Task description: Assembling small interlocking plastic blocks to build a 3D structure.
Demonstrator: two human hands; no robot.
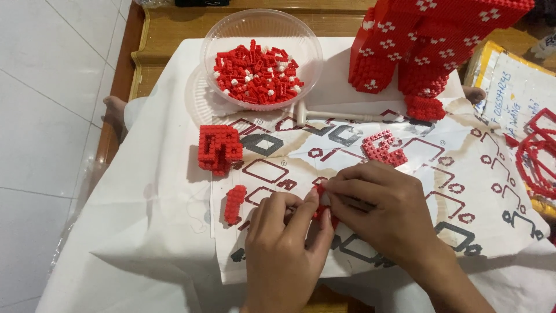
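Note:
My left hand (285, 232) and my right hand (379, 203) meet over a printed paper sheet (440, 174), both pinching a small red brick piece (320, 200) between the fingertips. Most of that piece is hidden by my fingers. A blocky red assembly (219, 149) lies to the upper left of my hands, a small rounded red strip (234, 203) sits just left of my left hand, and a flat red-and-white piece (383, 148) lies above my right hand.
A clear plastic bowl (231, 29) of loose red and white bricks stands at the back. A tall red brick model (417, 46) rises at the back right. A thin white tool (341, 115) lies under the bowl. White cloth (162, 243) covers the wooden table; tiled floor lies left.

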